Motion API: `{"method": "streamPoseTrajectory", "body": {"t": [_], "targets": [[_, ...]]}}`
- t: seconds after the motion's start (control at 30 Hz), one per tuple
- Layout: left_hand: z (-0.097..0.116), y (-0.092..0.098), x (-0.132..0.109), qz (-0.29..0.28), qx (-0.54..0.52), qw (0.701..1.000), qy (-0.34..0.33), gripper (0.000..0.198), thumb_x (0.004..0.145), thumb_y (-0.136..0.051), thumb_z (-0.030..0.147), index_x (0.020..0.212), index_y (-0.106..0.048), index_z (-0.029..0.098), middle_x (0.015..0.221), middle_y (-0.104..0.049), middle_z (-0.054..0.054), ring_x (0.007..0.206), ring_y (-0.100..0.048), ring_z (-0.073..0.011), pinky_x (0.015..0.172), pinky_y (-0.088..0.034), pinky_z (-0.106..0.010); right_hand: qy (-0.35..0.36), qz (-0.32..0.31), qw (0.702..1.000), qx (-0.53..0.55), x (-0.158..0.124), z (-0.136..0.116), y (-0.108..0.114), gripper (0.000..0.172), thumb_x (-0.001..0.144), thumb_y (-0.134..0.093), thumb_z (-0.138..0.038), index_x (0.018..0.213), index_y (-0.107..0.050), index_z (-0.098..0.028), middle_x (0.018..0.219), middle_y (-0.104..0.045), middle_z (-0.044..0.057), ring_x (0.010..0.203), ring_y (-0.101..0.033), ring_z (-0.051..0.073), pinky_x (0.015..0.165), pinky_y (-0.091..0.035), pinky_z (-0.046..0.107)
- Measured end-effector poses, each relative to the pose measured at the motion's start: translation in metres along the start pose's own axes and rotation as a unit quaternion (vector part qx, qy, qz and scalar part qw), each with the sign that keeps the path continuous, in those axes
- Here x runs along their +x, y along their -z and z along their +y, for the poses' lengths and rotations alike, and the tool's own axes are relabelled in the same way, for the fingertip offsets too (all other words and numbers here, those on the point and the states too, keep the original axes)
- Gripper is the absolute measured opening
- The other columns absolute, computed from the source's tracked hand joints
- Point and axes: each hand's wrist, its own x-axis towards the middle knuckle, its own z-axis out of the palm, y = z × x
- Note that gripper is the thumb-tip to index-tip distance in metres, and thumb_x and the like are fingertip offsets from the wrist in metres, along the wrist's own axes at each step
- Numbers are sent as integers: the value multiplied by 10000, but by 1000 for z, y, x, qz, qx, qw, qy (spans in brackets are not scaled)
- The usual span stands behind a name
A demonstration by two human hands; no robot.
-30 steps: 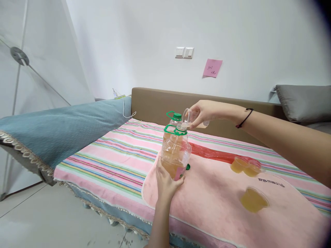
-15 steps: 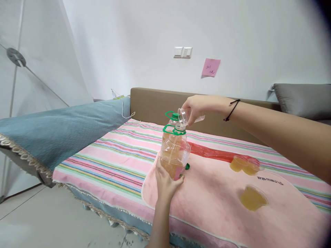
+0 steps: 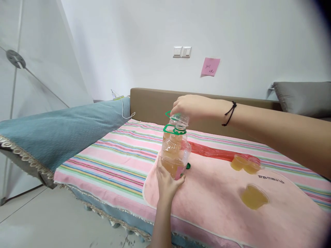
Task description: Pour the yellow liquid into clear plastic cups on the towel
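My left hand (image 3: 167, 181) is wrapped round the lower part of a clear plastic bottle (image 3: 176, 151), partly filled with amber liquid. The bottle stands upright and uncapped, with a green ring handle at its neck. Directly over its mouth, my right hand (image 3: 184, 105) grips a clear plastic cup (image 3: 179, 119), its rim turned down; the fingers hide most of the cup. Behind stands a second bottle (image 3: 168, 136) of amber liquid, largely covered by the first. A green cap (image 3: 188, 166) lies just right of the front bottle.
Two cups of yellow liquid (image 3: 244, 164) stand together at the right, near a red plastic bag (image 3: 212, 150). Closer sits another filled cup (image 3: 254, 197). All rest on a pink mat (image 3: 207, 206) over a striped cover (image 3: 103, 162). A backrest (image 3: 152, 103) rises behind.
My right hand has tipped the cup further over, from lying sideways at the bottle's mouth to rim down above it. My left hand keeps its hold on the bottle.
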Motion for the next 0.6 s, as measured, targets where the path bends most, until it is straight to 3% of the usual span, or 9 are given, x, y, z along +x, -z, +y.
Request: {"method": "streamPoseTrajectory", "body": {"t": [0.07,0.13,0.33,0.6], "targets": [[1,1,0,-1,0,1000,3,1213,567,-820,331,1507,-72,165,1478,-372,-220,1353,-434,-371,1091,-408,-527,79,-21,995,-50,-3,-4,1,233,708,-738,-111,891,-760,-254,832,-737,21,780,-620,203,671,-444,328],[1,1,1,-2,-2,1000,2,1212,573,-815,326,1509,-63,155,1471,-385,-225,1356,-434,-373,1094,-405,-530,118,-34,988,-89,-6,-9,4,242,761,-691,-84,932,-743,-247,896,-733,28,847,-606,214,737,-458,347],[0,1,0,5,-6,1000,-9,1210,573,-818,326,1509,-71,157,1480,-380,-230,1373,-419,-371,1101,-398,-530,121,-25,979,-160,-15,-31,13,199,886,-570,-83,837,-697,-228,865,-697,21,903,-587,209,886,-463,363],[3,1,1,5,-1,1000,-12,1226,577,-819,317,1516,-46,163,1474,-392,-227,1364,-430,-373,1089,-410,-530,152,41,967,-199,-25,-40,0,400,964,-379,-19,854,-699,-233,916,-697,14,950,-603,178,1011,-447,404]]}}
